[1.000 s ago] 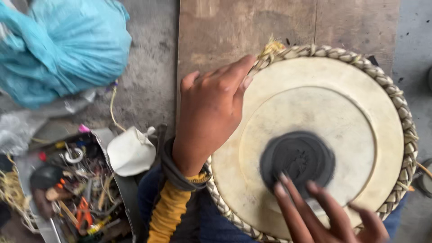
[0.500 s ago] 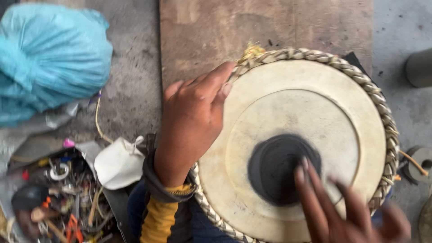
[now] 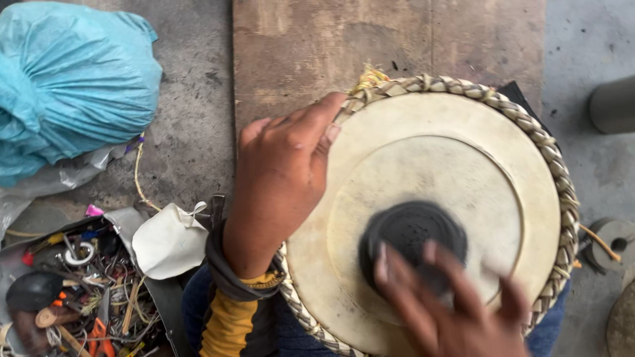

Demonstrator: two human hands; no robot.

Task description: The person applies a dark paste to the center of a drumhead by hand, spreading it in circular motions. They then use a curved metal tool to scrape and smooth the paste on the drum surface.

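1. The drum [image 3: 436,211] lay head-up, near and right, partly over a wooden board [image 3: 390,46].
2. The left hand [image 3: 281,178] rested flat on its left rim, fingers loose, clasping nothing.
3. The right hand [image 3: 450,304], blurred, spread its fingers over the black centre patch [image 3: 410,235], nearer it than the left.

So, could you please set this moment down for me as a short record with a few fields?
Setting: concrete floor with a wooden board
Main thing: round drum with a pale skin, a black centre patch and a braided rim
Left hand: rests open on the drum's left edge, thumb on the skin
Right hand: blurred, fingers spread over the black patch; contact cannot be told
Left of the person: blue plastic bag, white cloth piece, pile of small tools
Right edge: grey cylinder, partly out of view
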